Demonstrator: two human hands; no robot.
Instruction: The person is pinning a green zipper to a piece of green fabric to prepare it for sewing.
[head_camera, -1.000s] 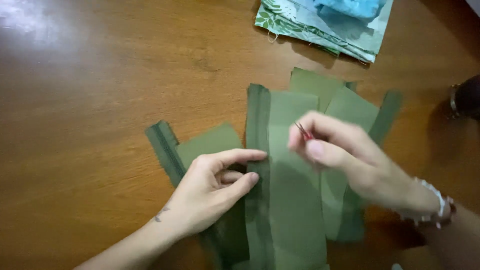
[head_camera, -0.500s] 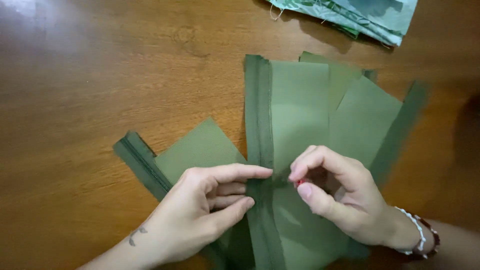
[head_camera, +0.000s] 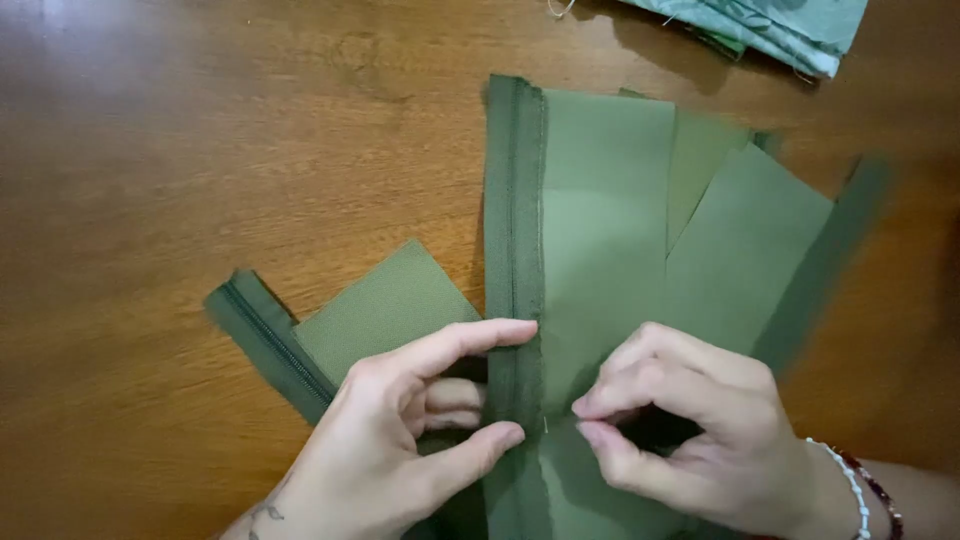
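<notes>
Olive cloth panels (head_camera: 605, 210) matt, woven; zip tape (head_camera: 513, 200) ribbed; wood table (head_camera: 200, 150) glossy, smooth.

Zipper strip (head_camera: 513, 200) runs near-to-far mid-surface (head_camera: 200, 150), on overlapping fabric panels (head_camera: 610, 220) fanning right. Second zipper (head_camera: 265, 340) and fabric piece (head_camera: 385, 305) lie left. Folded cloth (head_camera: 780, 25) far right. Both hands (head_camera: 400, 440) (head_camera: 680, 430) near, flanking strip.
</notes>
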